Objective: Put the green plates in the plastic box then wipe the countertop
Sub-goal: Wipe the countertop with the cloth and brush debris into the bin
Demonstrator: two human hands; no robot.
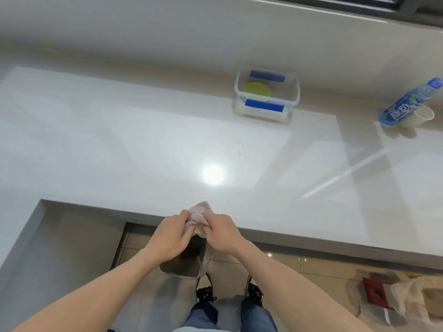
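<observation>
Between both hands (pixel 172 236), cloth (pixel 199 213) bunched

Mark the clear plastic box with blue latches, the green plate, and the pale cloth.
clear plastic box (pixel 295 92), head view, right wall.
green plate (pixel 256 91), head view, centre of its face.
pale cloth (pixel 200 209), head view, bunched top above the hands.

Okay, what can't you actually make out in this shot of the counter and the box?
- How many green plates lie in the plastic box: head view, stacked and small, partly behind the near blue latch.
- Most of the cloth: bunched between the left hand and right hand.
- The bin contents: dark, under the hands.
- Paper cup: partly behind the bottle.
</observation>
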